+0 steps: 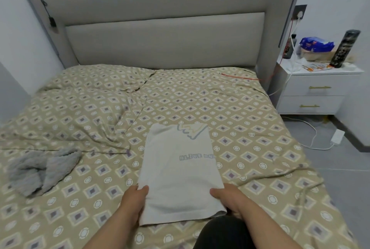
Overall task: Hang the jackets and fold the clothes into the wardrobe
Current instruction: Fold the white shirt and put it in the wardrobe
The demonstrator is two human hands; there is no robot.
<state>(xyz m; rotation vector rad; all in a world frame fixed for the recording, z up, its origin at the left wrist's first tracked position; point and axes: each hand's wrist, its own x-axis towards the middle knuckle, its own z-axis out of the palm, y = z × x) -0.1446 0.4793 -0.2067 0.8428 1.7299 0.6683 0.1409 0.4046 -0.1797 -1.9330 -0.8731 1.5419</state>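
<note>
A white T-shirt (180, 172) with a blue print lies folded into a long strip on the patterned bedspread (250, 128), near the front edge. My left hand (134, 202) grips its near left edge, thumb on top. My right hand (228, 198) grips the near right edge, fingers tucked under the cloth. A crumpled grey knitted garment (40, 170) lies on the bed's left side. The wardrobe is out of view.
A grey padded headboard (160, 38) stands at the back. To the right, a white nightstand (314, 88) carries a dark bottle, a blue packet and cables. A power strip (338, 135) lies on the grey floor. My dark-clothed knee (226, 232) sits at the bed's front edge.
</note>
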